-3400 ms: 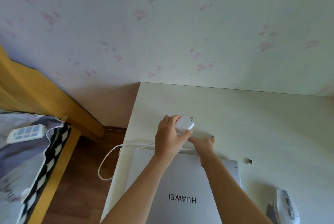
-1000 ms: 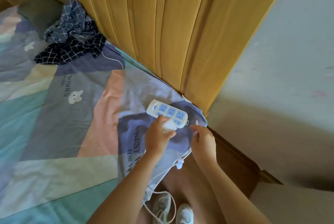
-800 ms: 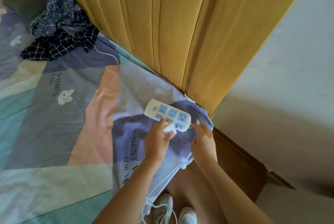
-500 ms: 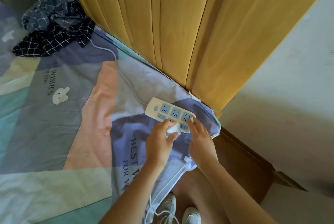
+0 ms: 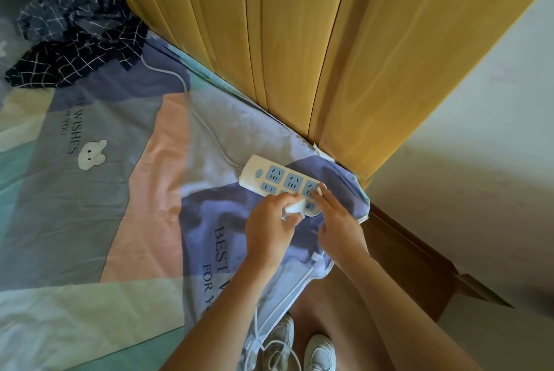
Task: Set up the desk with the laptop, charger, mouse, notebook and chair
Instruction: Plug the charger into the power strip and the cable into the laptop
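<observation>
A white power strip (image 5: pixel 260 171) with blue sockets lies on the bed's corner, near the wooden headboard. My left hand (image 5: pixel 269 228) grips the white charger plug (image 5: pixel 295 208) and holds it against the strip's near row of sockets. My right hand (image 5: pixel 338 220) rests on the strip's right end with straight fingers. The charger's white cable (image 5: pixel 281 298) trails from under my hands down over the bed's edge toward my feet. The laptop, mouse, notebook and chair are out of view.
The patterned bedsheet (image 5: pixel 90 190) covers the bed at left. A dark checked cloth (image 5: pixel 75 47) is bunched at the upper left. The yellow wooden headboard (image 5: pixel 314 41) stands behind the strip. A pale wall (image 5: pixel 479 145) rises at the right, and my white shoes (image 5: pixel 317 352) stand below.
I turned from the desk to the bed with the charger. Within the last second my left hand brought the plug onto the strip and my right hand moved onto its right end.
</observation>
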